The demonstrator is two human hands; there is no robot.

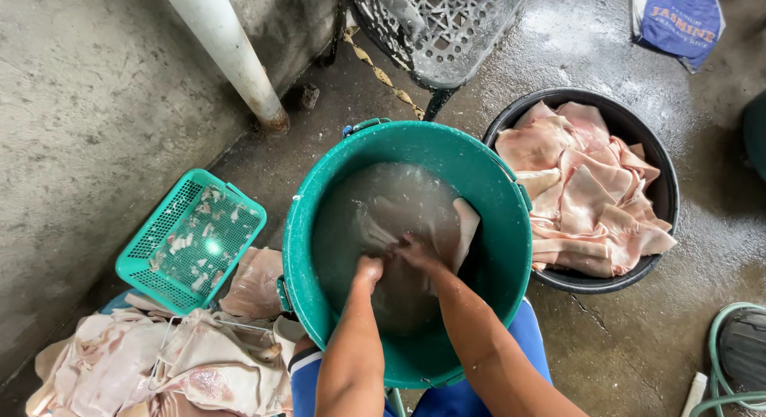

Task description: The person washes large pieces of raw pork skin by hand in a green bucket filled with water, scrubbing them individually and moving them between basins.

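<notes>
Both hands down in a green bucket [303, 249] of cloudy water. Left hand [369, 271] is wrist-deep, fingers under the surface; whether they are closed or spread cannot be told. Right hand [415, 252] sits just beside it, fingers curled onto a pale slab of skin [455, 225]. The slab lies mostly under water, its upper edge rising clear against the bucket's right inner wall. More pale pieces show dimly beneath the surface.

Right of the bucket, nearly touching it: a black tub [662, 193] heaped with pink-white skin pieces [582, 193], folded over one another, above the rim in places.

Left of the bucket: a small green basket [144, 261], tilted, holding small white scraps. Below it, a loose pile [159, 361] of the same pinkish skin, one piece lying against the bucket's left side.

Floor is wet concrete [606, 337]. A white pipe [231, 54] runs down along the wall at upper left. Grey latticed crate [447, 26] at top centre, behind the bucket. Blue sack [678, 18] at top right, well apart. Pale green hose [718, 361] coils at lower right.

Blue cloth shows beneath both forearms, on either side of the bucket's near rim.
</notes>
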